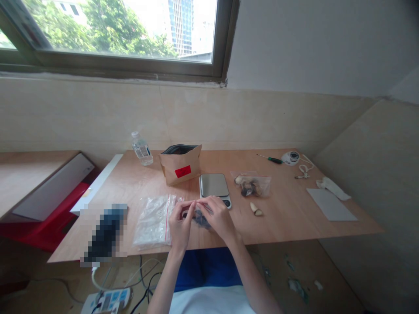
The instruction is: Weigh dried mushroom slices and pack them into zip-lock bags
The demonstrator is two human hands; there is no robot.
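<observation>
My left hand [181, 222] and my right hand [218, 214] meet at the front of the table, thumbs and fingers pinched together at the top edge of a small clear zip bag [201, 220]. Dark pieces show inside that bag, partly behind my fingers. Just beyond my hands lies a kitchen scale [214, 185] with a bare metal plate. To its right is another clear zip bag [251, 185] holding brown and pale mushroom-like pieces. One loose pale piece with a dark end [256, 210] lies in front of it. Beside my left hand is a stack of clear zip bags [153, 221].
A brown paper pouch [181, 168] stands open behind the scale, near a water bottle [142, 149]. A blurred dark object [106, 233] is at the left edge. Farther right lie a screwdriver [273, 160], a white camera [290, 158] and white paper [331, 205].
</observation>
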